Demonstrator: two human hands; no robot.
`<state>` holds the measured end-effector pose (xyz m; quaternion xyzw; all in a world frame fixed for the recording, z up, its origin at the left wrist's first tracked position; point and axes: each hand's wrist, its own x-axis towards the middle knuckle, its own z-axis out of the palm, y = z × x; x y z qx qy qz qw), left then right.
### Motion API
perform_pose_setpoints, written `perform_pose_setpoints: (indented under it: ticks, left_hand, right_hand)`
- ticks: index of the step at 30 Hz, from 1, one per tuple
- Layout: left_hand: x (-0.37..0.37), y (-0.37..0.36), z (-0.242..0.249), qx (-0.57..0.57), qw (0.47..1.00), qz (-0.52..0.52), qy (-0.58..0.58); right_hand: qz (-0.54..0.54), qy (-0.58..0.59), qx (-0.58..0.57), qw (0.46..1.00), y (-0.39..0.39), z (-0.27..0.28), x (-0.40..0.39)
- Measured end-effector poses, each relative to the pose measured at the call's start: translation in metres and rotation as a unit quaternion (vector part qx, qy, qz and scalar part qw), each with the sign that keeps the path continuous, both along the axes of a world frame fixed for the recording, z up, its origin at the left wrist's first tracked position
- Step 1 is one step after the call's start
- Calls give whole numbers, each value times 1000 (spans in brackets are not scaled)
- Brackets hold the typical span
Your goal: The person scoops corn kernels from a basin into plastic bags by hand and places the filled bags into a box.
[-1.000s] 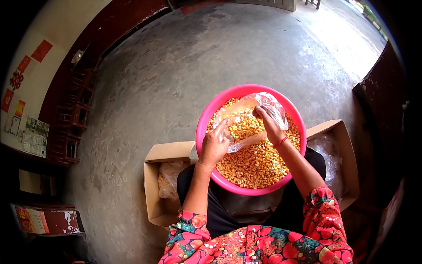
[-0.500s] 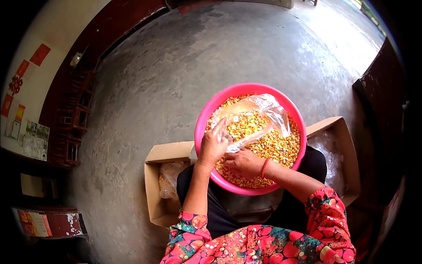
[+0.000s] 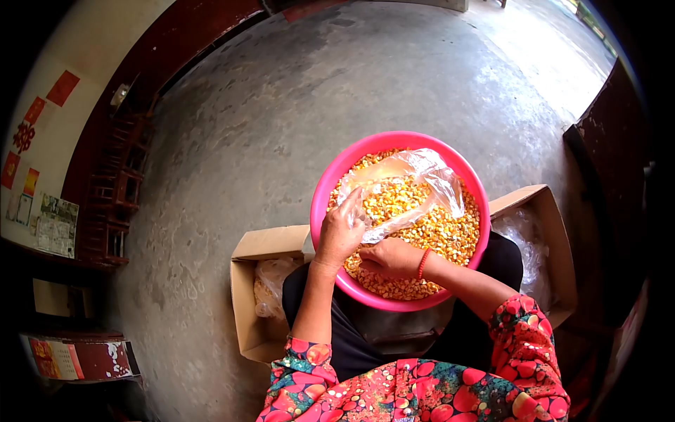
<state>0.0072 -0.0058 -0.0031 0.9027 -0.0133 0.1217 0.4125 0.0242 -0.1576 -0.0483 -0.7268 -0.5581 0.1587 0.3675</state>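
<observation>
A round pink basin (image 3: 322, 193) full of yellow corn kernels (image 3: 450, 235) sits at my lap, between my knees. A clear plastic bag (image 3: 443, 184) lies open over the kernels, with corn showing in it. My left hand (image 3: 340, 232) is closed on the bag's near left edge, thumb and fingers pinching the film. Just right of it, my right hand (image 3: 394, 258), with a red beaded bracelet (image 3: 423, 264) at the wrist, is low over the corn by the bag. Its fingers are curled in, and what they hold is hidden.
An open cardboard box (image 3: 246, 309) with a bagged portion of corn (image 3: 271, 288) stands left of my legs. Another box (image 3: 559, 281), holding clear plastic bags (image 3: 524, 243), is at the right. Wooden stools (image 3: 116, 204) line the left wall.
My right hand has curled its fingers in more and turned into a fist at the corn. My left hand and the bag have hardly moved.
</observation>
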Motion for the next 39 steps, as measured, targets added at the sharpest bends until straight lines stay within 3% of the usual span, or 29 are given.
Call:
perform_pose_setpoints:
  ticks: [1,3,4,5,6,8,13,17,19,22,26,31,34,36,37,39]
  left_hand:
    - [0,0,1,0,1000,-1,3]
    - [0,0,0,0,1000,-1,7]
    - [1,1,-3,1,1000,-3,-11]
    - [1,1,-5,1,1000,-6,-29]
    - [1,0,-2,1,1000,-7,-29]
    - [-1,-3,6,-11,999,6,35]
    - [1,1,-6,1,1000,-6,-14]
    - [-1,-1,2,-15,1000,-5,5]
    - [-1,-1,1,-17,1000,-5,8]
    - [-1,-2,2,-13,1000,-11,9]
    - [-2,-3,4,5,1000,-15,11]
    - [-2,-3,4,-13,1000,-23,-9]
    - [-2,-4,9,-22,999,-23,21]
    - [-2,-3,8,-25,999,-23,35]
    - [-2,-3,5,-18,999,-23,16]
    - [-2,-3,5,-10,1000,-24,-3]
  right_hand:
    - [-20,51,165,985,4,-11,2]
    - [-11,74,191,979,8,-18,8]
    - [-45,315,86,944,3,0,9]
    - [-75,533,-25,842,-3,17,10]
    - [-86,612,-24,786,-7,31,9]
    - [-46,621,-41,782,-10,25,11]
    - [64,591,-114,796,-11,27,14]
    - [90,601,-57,792,-29,53,34]
    - [-14,669,37,742,-37,53,47]
    - [-179,657,186,708,-42,44,67]
    - [-274,639,294,655,-45,26,87]
    - [-332,605,346,636,-39,5,95]
    - [-327,560,379,660,-37,0,97]
    - [-309,485,368,731,-38,1,96]
    - [-309,485,368,731,-37,3,96]
    - [-358,377,333,787,-34,10,93]
